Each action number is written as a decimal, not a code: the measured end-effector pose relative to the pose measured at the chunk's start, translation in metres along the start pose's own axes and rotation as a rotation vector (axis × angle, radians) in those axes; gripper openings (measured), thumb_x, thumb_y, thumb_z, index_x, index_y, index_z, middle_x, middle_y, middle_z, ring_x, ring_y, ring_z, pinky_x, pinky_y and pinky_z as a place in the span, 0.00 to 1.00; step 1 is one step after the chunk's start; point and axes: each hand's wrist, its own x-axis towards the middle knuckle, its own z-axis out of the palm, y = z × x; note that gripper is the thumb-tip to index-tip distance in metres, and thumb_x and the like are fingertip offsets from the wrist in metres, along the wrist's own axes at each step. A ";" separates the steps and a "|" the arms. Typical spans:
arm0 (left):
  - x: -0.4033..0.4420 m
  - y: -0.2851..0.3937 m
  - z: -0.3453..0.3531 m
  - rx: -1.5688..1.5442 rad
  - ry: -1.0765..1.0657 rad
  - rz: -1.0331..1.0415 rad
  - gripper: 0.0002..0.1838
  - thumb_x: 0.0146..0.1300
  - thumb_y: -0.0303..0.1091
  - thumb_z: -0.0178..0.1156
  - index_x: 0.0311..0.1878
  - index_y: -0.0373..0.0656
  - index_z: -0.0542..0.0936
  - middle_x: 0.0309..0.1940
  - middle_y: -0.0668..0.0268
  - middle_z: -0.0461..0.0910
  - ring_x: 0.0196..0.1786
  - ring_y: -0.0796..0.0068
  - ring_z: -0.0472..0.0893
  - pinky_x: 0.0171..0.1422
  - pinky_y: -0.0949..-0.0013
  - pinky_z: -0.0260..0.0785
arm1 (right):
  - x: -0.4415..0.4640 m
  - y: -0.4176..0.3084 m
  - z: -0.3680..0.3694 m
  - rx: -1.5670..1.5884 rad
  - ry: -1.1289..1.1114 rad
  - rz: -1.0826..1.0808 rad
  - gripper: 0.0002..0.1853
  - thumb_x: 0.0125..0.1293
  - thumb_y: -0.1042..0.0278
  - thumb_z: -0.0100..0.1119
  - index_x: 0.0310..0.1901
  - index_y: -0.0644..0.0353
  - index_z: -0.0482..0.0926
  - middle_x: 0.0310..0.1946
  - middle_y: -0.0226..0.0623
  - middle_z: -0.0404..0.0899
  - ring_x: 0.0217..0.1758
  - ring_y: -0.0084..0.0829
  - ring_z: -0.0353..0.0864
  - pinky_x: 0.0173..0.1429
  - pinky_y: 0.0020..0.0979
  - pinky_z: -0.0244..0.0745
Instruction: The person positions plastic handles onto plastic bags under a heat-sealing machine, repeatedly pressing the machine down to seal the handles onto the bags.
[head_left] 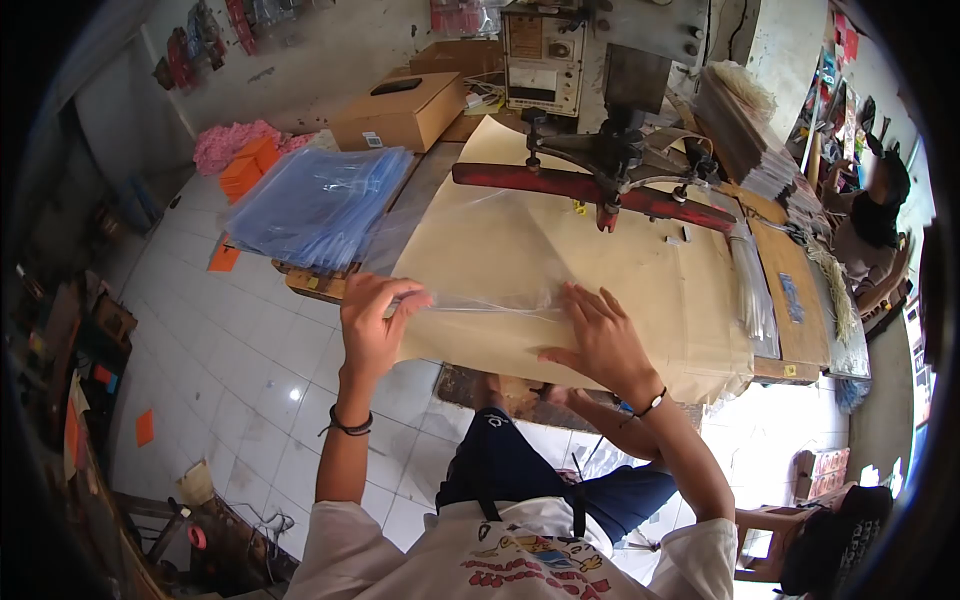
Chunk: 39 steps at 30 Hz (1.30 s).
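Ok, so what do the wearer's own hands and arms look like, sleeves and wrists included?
The sleeves are short and white. The left hand is ungloved, with a thick dark bracelet at the wrist, a loose end sticking out. The right hand is ungloved too; its wrist has a thinner dark band with a small pale piece.

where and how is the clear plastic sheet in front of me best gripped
Probably by the two corners of its near edge, coming from your side: the clear plastic sheet looks thin and limp, so two hands should keep that edge taut, and the red bar crowds the far side. Your left hand pinches the left corner; your right hand is at the right.
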 end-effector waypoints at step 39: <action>-0.119 0.176 0.083 -1.277 -0.029 -1.002 0.23 0.77 0.28 0.54 0.71 0.30 0.66 0.61 0.49 0.79 0.61 0.58 0.82 0.66 0.54 0.78 | -0.027 -0.043 -0.027 1.532 0.033 0.643 0.31 0.76 0.57 0.60 0.69 0.75 0.66 0.58 0.50 0.82 0.50 0.29 0.85 0.52 0.26 0.81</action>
